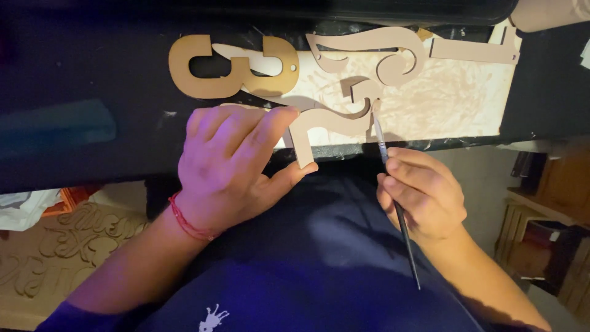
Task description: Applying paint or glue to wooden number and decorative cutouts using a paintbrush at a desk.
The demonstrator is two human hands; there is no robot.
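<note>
Left fingers (246, 132) spread on cutout (344, 117); right fingers (399, 178) pinch brush (393, 190).

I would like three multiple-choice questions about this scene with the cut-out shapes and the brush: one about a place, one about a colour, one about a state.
1. Where does the darker brown cut-out shape lie?
A. left of the pale curly piece
B. on the floor
C. under the right hand

2. What colour is the band on the left wrist?
A. green
B. red
C. white

3. How is the thin brush held?
A. lying loose on the board
C. gripped by both hands
B. pinched in the right hand, tip at the curly piece

Answers: 1 A, it sits left of the pale curly piece on the pale board. 2 B, the band looks red. 3 B, the right hand grips it; the left hand presses the cut-out.
</note>
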